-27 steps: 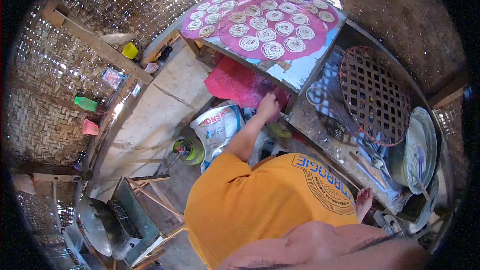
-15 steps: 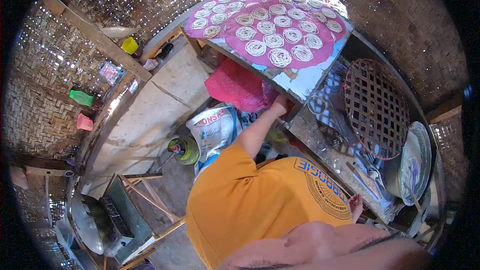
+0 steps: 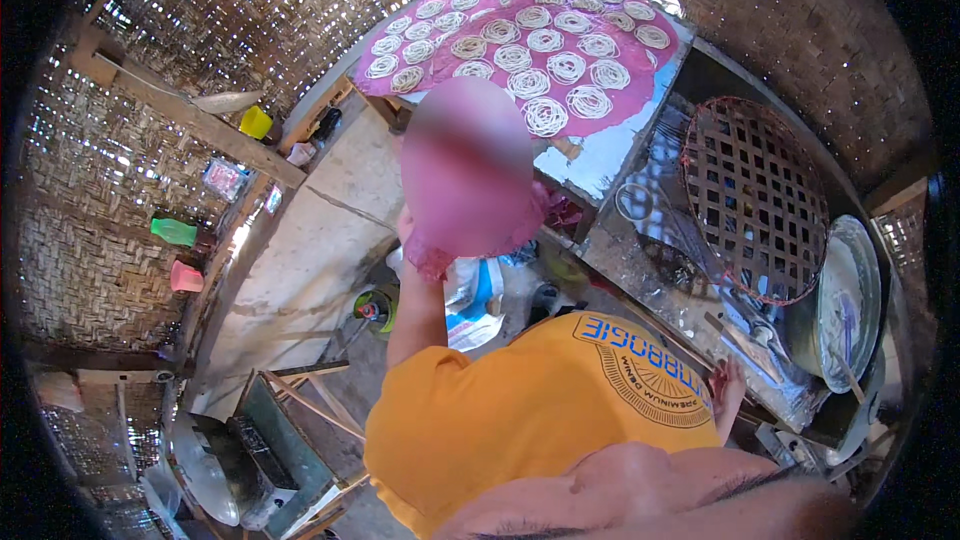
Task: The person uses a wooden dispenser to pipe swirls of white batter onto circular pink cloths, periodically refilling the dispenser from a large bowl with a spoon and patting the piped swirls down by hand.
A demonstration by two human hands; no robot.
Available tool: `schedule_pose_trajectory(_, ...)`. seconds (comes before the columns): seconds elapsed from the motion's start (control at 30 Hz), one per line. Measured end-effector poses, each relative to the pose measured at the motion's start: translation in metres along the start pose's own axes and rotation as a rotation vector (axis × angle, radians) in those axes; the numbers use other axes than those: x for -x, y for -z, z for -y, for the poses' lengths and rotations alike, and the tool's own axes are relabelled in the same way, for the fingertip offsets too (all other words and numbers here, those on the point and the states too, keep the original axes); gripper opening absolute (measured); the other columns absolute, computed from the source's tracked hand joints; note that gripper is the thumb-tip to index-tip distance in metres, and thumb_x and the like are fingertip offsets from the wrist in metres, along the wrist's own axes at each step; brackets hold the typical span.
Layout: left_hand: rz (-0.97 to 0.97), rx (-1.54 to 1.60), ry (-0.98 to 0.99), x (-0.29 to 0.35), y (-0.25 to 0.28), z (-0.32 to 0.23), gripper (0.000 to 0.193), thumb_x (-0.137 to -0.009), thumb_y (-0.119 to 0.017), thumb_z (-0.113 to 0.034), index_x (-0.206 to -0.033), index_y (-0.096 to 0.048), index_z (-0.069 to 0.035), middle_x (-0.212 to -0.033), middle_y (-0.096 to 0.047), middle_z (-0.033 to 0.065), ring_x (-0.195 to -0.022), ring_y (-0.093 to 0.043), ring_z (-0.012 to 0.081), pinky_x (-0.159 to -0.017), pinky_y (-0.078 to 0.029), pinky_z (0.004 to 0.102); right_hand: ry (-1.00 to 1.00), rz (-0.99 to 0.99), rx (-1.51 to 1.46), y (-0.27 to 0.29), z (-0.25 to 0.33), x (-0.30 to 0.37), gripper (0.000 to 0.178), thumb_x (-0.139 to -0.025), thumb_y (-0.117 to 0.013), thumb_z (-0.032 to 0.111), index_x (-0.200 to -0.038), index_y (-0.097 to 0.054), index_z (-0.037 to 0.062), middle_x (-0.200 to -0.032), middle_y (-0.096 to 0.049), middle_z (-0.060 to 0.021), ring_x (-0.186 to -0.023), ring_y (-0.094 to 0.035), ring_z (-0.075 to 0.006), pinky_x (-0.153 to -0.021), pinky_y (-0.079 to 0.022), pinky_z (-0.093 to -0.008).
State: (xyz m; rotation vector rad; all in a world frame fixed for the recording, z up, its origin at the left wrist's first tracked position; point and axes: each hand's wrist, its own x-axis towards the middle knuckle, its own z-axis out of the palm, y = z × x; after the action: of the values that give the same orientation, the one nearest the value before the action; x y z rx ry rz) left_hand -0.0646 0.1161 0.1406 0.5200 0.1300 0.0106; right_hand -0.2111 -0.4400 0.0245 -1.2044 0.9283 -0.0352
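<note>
Raised in front of me is a crumpled pink plastic sheet [image 3: 468,210], partly smeared by a blur. My left hand [image 3: 405,224] is at its left edge and grips it; the sheet and the blur hide most of the fingers. Behind the sheet, a low table carries a spread pink sheet [image 3: 640,90] with several coiled white noodle-like rounds [image 3: 566,67] laid out on it. My right hand [image 3: 728,382] hangs beside the edge of the side bench, its fingers loosely apart and nothing seen in them.
On the side bench [image 3: 640,250] stand a woven basket [image 3: 755,200] and a large metal basin [image 3: 850,290]. A white sack [image 3: 472,315] and a green gas cylinder [image 3: 376,308] are on the floor. At lower left a large pan [image 3: 205,460] stands by a wooden frame.
My left hand has moved left and up from the table's front edge, bringing the pink sheet out from under the table. My right hand shows more at the bench edge.
</note>
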Motion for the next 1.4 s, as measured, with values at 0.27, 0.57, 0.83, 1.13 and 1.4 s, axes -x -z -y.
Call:
schedule_pose_trajectory(0.27, 0.053, -0.242, -0.195, 0.039, -0.131, 0.046, 0.047, -0.069, -0.05, -0.011, -0.113, -0.039, -0.001, -0.1, -0.053, 0.0154, -0.089, -0.055, 0.028, -0.081, -0.044, 0.0393, 0.447, 0.491, 0.486, -0.073, 0.087, 0.067, 0.038, -0.078, -0.058, 0.02, -0.11, -0.049, 0.0016, -0.083, -0.056, -0.0047, -0.067, -0.053, -0.0103, -0.06, -0.044, -0.0219)
schedule_pose_trajectory(0.57, 0.303, -0.719, -0.316, 0.028, -0.255, 0.204, 0.031, -0.079, -0.056, -0.007, -0.106, -0.044, 0.002, -0.102, -0.052, 0.0109, -0.088, -0.05, 0.0159, -0.077, -0.04, 0.0288, 1.055, 0.71, 0.301, -0.16, 0.151, 0.125, 0.076, -0.067, -0.069, 0.017, -0.129, -0.027, 0.0051, -0.115, -0.046, -0.0092, -0.103, -0.045, -0.0154, -0.087, -0.036, -0.0279)
schedule_pose_trajectory(0.83, 0.781, -0.879, -0.3, -0.078, -0.334, 0.27, 0.077, -0.077, -0.058, -0.016, -0.132, -0.007, -0.001, -0.118, -0.043, 0.0201, -0.098, -0.05, 0.0237, -0.084, -0.041, 0.0316, 0.972, 0.128, 0.002, -0.129, 0.21, 0.008, 0.041, -0.074, -0.053, 0.0, -0.114, -0.047, 0.0016, -0.098, -0.058, -0.0104, -0.088, -0.054, -0.017, -0.076, -0.042, -0.0257)
schedule_pose_trajectory(1.13, 1.011, -1.587, -0.559, -0.124, -0.206, 0.304, 0.039, -0.079, -0.055, -0.029, -0.112, -0.052, -0.008, -0.119, -0.047, 0.0131, -0.11, -0.045, 0.0292, -0.092, -0.032, 0.0435, 0.949, -0.447, 0.664, -0.078, 0.207, -0.095, 0.052, -0.065, -0.062, 0.011, -0.114, -0.046, 0.0034, -0.098, -0.057, -0.0208, -0.092, -0.054, -0.0353, -0.082, -0.041, -0.0378)
schedule_pose_trajectory(1.4, 0.934, -2.021, -0.461, -0.101, -0.182, 0.293, 0.043, -0.081, -0.045, -0.042, -0.108, -0.056, -0.01, -0.124, -0.043, 0.0088, -0.119, -0.034, 0.0269, -0.096, -0.016, 0.0574, 0.91, -0.452, 0.796, -0.074, 0.209, -0.101, 0.057, -0.063, -0.065, 0.014, -0.115, -0.045, 0.0048, -0.099, -0.056, -0.0216, -0.09, -0.054, -0.0355, -0.079, -0.043, -0.04)
